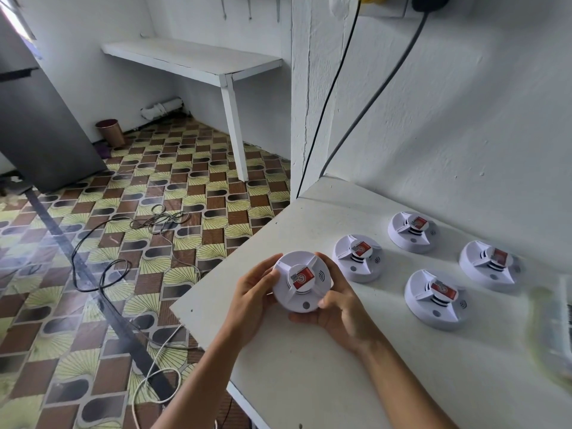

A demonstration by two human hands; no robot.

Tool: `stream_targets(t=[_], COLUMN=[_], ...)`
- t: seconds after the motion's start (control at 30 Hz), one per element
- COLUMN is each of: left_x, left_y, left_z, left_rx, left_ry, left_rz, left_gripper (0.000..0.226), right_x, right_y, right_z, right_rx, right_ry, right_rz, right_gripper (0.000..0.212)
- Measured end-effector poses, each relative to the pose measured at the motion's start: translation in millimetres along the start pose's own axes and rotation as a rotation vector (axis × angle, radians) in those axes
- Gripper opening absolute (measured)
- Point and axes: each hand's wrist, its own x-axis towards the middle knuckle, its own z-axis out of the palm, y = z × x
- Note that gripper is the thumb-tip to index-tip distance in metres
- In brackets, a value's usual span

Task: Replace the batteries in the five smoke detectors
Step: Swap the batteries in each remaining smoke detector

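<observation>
A round white smoke detector with a red sticker on its centre is held just above the white table, near its left corner. My left hand grips its left rim with curled fingers. My right hand cups its right side and underside, thumb on the front rim. Several more matching detectors lie face up on the table: one right beside the held one, one further back, one to the right, and one near the wall.
A blurred pale package lies at the table's right edge. Two black cables hang down the wall behind the table. Loose cables trail over the patterned floor at left. A white bench stands in the far corner.
</observation>
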Motion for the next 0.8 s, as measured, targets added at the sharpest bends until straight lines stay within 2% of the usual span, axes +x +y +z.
stream_targets(t=[0.13,0.3,0.43,0.8], left_x=[-0.5,-0.4,-1.0,-0.8], left_y=[0.5,0.2,1.0,-0.4], left_z=[0.8,-0.2,0.5,-0.1], left_rx=[0.003,0.015,0.007,-0.001], left_ry=[0.001,0.002,-0.002,-0.014], left_rz=[-0.002,0.0,-0.003,0.006], left_gripper=[0.032,0.037,0.032,0.034], right_x=[-0.5,-2.4,-2.4,-0.9], right_y=[-0.6,-1.1,-0.5,1.6], right_z=[-0.1,1.7,4.3,2.1], right_rx=[-0.015,-0.086,-0.148,-0.173], right_ry=[-0.001,0.01,0.022,0.023], right_rz=[0.001,-0.02,-0.038,-0.046], right_gripper=[0.079,0.076,0.075,0.076])
